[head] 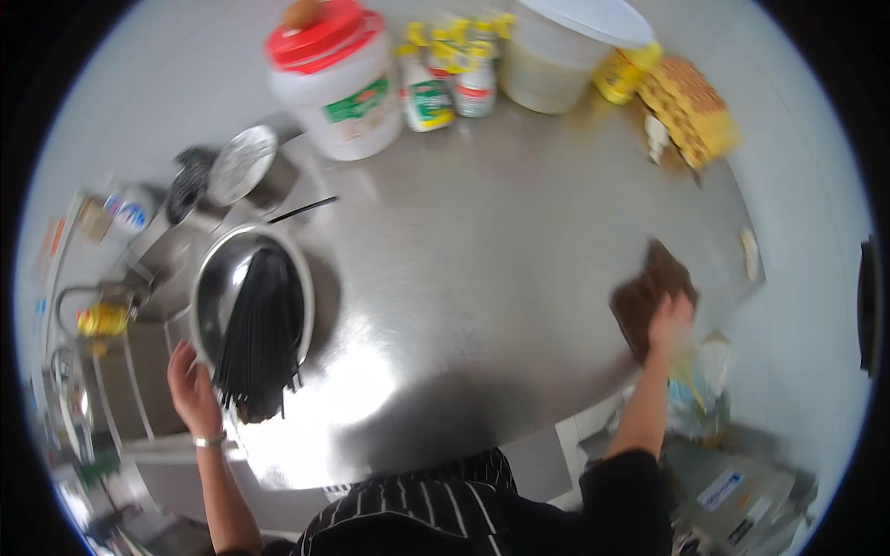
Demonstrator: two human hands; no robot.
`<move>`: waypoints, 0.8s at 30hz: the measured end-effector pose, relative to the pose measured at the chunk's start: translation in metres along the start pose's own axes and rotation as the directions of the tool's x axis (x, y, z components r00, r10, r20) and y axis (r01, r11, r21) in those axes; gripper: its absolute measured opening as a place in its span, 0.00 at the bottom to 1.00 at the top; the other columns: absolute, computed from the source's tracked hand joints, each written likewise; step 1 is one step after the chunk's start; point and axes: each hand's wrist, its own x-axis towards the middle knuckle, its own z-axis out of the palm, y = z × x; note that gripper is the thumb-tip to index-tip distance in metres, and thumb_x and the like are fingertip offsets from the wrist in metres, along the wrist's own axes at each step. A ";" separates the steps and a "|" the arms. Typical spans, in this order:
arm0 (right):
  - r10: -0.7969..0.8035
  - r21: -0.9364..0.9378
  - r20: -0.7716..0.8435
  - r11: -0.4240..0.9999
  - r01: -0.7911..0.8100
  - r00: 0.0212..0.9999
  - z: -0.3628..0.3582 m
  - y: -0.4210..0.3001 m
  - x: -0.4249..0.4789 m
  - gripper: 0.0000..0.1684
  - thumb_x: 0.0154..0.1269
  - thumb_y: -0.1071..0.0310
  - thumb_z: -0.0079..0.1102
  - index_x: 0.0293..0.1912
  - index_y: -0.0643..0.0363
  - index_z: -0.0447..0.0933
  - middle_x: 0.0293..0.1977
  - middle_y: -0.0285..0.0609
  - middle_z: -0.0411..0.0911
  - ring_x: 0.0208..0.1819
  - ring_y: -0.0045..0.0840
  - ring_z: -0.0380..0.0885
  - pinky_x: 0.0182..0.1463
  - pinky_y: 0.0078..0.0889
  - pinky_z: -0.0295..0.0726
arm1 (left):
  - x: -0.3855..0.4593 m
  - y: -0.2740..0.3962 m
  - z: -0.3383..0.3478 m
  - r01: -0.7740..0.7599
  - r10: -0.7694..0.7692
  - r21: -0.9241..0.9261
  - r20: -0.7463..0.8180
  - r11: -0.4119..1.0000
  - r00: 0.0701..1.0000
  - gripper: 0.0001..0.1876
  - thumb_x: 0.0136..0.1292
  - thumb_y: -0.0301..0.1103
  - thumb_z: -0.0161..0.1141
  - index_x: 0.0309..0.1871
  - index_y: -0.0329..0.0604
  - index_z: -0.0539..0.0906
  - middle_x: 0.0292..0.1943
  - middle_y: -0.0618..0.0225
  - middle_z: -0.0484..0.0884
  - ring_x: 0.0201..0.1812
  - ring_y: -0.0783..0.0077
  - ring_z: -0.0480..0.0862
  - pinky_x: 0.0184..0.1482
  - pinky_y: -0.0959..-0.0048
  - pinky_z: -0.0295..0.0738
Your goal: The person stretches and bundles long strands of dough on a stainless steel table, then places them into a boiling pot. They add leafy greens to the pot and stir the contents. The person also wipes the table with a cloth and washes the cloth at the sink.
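Observation:
At the right side of the steel worktop [480, 257], my right hand [672, 321] grips a folded brown cloth [643, 306] that lies against the metal. My left hand [191, 389] is at the far left, beside the lower rim of a round stainless-steel bowl [208, 299]. Its fingers are apart and it holds nothing; whether it touches the rim I cannot tell. A bundle of long black sticks, probably chopsticks [261, 333], leans in the bowl, with their lower ends sticking out over the near rim. One more black stick [304, 209] lies behind the bowl.
Along the back stand a white tub with a red lid [348, 104], several spray bottles [425, 97], a lidded bucket [549, 66] and stacked egg trays [688, 111]. A sink [174, 264] with a faucet and a yellow bottle [103, 320] is left of the bowl.

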 end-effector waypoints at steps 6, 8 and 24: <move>0.063 -0.331 0.076 0.943 -0.034 0.995 -0.018 -0.005 -0.072 0.32 0.65 0.45 0.35 0.58 0.61 0.61 0.56 0.50 0.63 0.59 0.39 0.59 0.58 0.45 0.61 | -0.011 -0.042 -0.011 0.331 -0.306 0.144 -0.171 0.933 0.936 0.17 0.52 0.28 0.58 0.48 0.42 0.74 0.48 0.62 0.73 0.50 0.66 0.73 0.48 0.71 0.70; 0.119 -0.476 0.215 0.879 -0.002 0.969 -0.037 -0.048 -0.096 0.34 0.65 0.43 0.32 0.62 0.57 0.55 0.61 0.47 0.57 0.64 0.35 0.53 0.60 0.46 0.56 | -0.013 -0.043 -0.029 0.467 -0.452 0.066 -0.167 0.882 0.876 0.17 0.52 0.28 0.56 0.47 0.39 0.74 0.44 0.61 0.77 0.46 0.66 0.76 0.47 0.70 0.71; -0.977 0.592 0.054 -0.134 0.795 -0.206 -0.134 -0.360 -0.428 0.38 0.51 0.54 0.52 0.56 0.71 0.59 0.57 0.59 0.58 0.63 0.48 0.50 0.63 0.54 0.45 | -0.253 -0.124 -0.139 0.738 -0.849 -0.420 -0.251 0.528 0.465 0.13 0.52 0.29 0.55 0.42 0.36 0.76 0.28 0.64 0.78 0.27 0.78 0.75 0.30 0.78 0.71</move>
